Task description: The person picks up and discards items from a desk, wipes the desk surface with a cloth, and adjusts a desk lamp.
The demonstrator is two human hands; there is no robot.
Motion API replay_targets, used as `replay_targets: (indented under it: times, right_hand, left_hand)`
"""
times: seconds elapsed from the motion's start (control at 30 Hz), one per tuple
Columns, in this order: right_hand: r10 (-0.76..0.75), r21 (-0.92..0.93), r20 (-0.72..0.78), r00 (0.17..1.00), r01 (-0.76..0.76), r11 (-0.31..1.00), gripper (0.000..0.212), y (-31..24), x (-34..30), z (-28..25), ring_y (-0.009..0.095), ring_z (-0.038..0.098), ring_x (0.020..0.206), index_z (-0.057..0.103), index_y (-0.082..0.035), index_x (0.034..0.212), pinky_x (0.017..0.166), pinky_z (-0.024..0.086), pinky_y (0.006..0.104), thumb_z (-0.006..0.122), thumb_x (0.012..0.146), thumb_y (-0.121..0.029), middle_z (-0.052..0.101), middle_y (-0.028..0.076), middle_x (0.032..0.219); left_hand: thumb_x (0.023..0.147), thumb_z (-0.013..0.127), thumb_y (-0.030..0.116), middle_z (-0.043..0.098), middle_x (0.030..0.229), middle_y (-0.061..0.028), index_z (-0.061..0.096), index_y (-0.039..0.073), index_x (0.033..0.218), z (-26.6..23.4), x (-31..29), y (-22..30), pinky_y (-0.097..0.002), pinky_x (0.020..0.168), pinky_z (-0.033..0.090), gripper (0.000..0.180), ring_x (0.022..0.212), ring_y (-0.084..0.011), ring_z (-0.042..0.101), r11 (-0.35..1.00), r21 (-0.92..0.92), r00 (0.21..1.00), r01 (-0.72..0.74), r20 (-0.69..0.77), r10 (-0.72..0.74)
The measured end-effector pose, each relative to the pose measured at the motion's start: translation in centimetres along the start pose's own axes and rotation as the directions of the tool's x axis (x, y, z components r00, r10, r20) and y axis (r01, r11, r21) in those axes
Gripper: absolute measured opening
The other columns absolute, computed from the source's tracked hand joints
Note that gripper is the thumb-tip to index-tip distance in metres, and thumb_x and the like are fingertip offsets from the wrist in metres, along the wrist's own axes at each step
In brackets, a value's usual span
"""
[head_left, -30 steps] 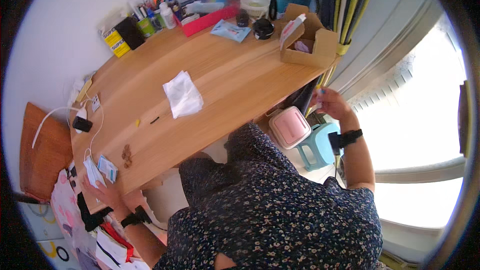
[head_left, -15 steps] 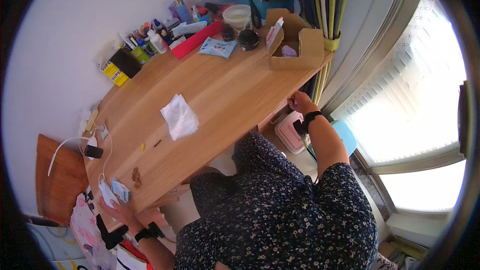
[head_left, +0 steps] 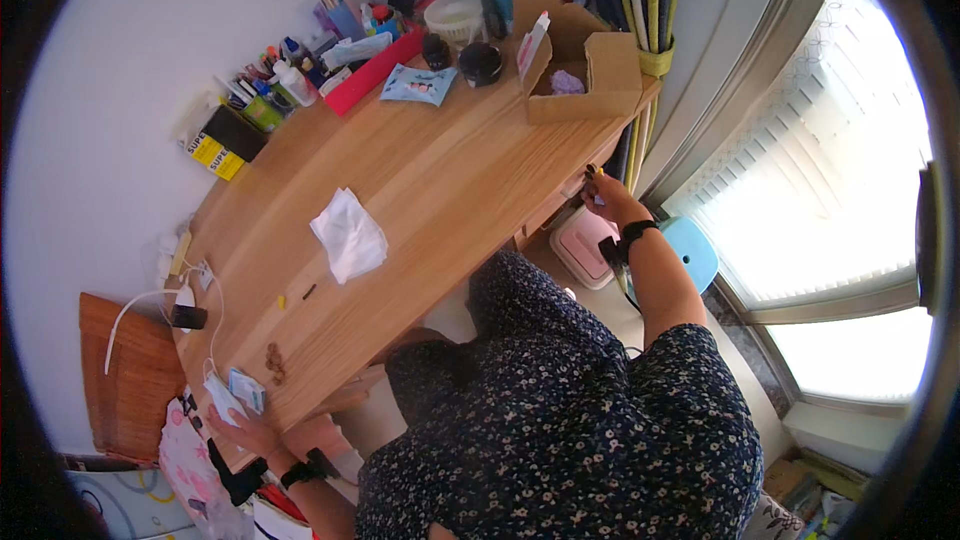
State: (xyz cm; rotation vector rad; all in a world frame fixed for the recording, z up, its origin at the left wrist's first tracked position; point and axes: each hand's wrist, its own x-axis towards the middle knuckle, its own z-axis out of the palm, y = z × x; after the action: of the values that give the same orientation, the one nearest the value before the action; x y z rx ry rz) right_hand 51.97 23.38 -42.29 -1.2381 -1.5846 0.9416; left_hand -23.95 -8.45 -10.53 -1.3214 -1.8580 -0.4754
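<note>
My left hand [head_left: 243, 432] rests at the table's near left corner, its fingers stretched out over a white flat object [head_left: 222, 396] joined to a white cable. A small pale-blue packet [head_left: 246, 390] lies beside these fingers. Under the table's right edge, my right hand [head_left: 610, 200] is at a drawer [head_left: 575, 183] in the table's front. Its fingers are closed around a small thing, dark with a touch of yellow, too small to name. Folded white cloth [head_left: 349, 236] lies mid-table, with a small yellow piece [head_left: 282, 302], a short dark stick [head_left: 309, 292] and a brown clump [head_left: 275, 363] to its left.
An open cardboard box [head_left: 585, 90] with a purple item stands at the far right. Along the wall are a red tray [head_left: 375, 73], a white tub [head_left: 454, 18], dark jars and pens. A pink lidded bin [head_left: 588, 248] and a blue stool [head_left: 692, 250] stand below right.
My right hand has risen slightly at the drawer, and a dark and yellow thing now shows at its fingertips. The left hand stays on the white object. The whole view has shifted a little.
</note>
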Motion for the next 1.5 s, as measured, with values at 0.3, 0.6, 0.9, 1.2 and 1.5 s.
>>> replay_targets:
  times: [0.3,0.6,0.9,1.2,1.5]
  right_hand:
    - [0.608,0.710,0.247,0.754,-0.568,0.417,0.017,-10.8,-6.1,-2.5,0.015,0.051,0.068,0.053,-0.015,0.084,0.055,0.043,0.0240,0.045,0.093,-0.027,0.047,-0.002,0.067]
    - [0.591,0.176,-0.443,0.674,-0.581,0.795,0.025,-16.1,-6.1,-8.1,0.024,0.055,0.058,0.052,0.001,0.085,0.054,0.045,0.0392,0.056,0.083,-0.023,0.056,0.014,0.072]
    - [-0.107,-0.775,0.385,0.917,0.384,0.502,0.029,-29.0,-1.7,-0.2,0.033,0.052,0.108,0.058,-0.007,0.110,0.092,0.043,0.0397,0.046,0.083,-0.010,0.056,0.017,0.115]
    - [0.125,-0.708,0.368,0.921,0.190,0.681,0.026,-27.3,1.2,-0.4,0.035,0.056,0.098,0.063,-0.007,0.101,0.086,0.046,0.0407,0.055,0.080,-0.020,0.060,0.018,0.106]
    - [0.229,-0.603,0.563,0.794,0.205,0.771,0.027,-29.5,2.7,-2.1,0.031,0.057,0.096,0.065,-0.010,0.099,0.085,0.045,0.0386,0.057,0.076,-0.022,0.062,0.013,0.103]
  left_hand:
    - [0.095,0.040,0.030,0.042,0.130,-0.0197,0.042,-0.002,0.125,-1.5,-0.1,1.1,-0.0474,0.105,0.026,0.043,0.122,-0.0367,0.037,0.953,-0.188,0.971,0.239,0.025,-0.238]
    - [0.094,0.043,0.033,0.042,0.129,-0.0204,0.040,-0.001,0.128,-0.3,-0.3,1.3,-0.0469,0.103,0.027,0.049,0.122,-0.0376,0.037,0.962,-0.238,0.990,0.136,-0.013,-0.144]
    - [0.091,0.047,0.031,0.040,0.133,-0.0215,0.042,-0.002,0.127,-0.9,-0.2,1.9,-0.0463,0.105,0.024,0.049,0.125,-0.0371,0.034,0.912,-0.288,0.955,0.292,0.031,-0.296]
    - [0.089,0.048,0.025,0.041,0.133,-0.0221,0.043,-0.002,0.127,-1.2,-0.2,1.6,-0.0445,0.106,0.023,0.046,0.127,-0.0377,0.033,0.909,-0.284,0.952,0.307,0.083,-0.295]
    - [0.088,0.049,0.017,0.043,0.131,-0.0215,0.043,-0.003,0.126,-3.0,1.0,4.7,-0.0417,0.104,0.026,0.043,0.124,-0.0350,0.037,0.821,-0.389,0.908,0.418,0.152,-0.391]
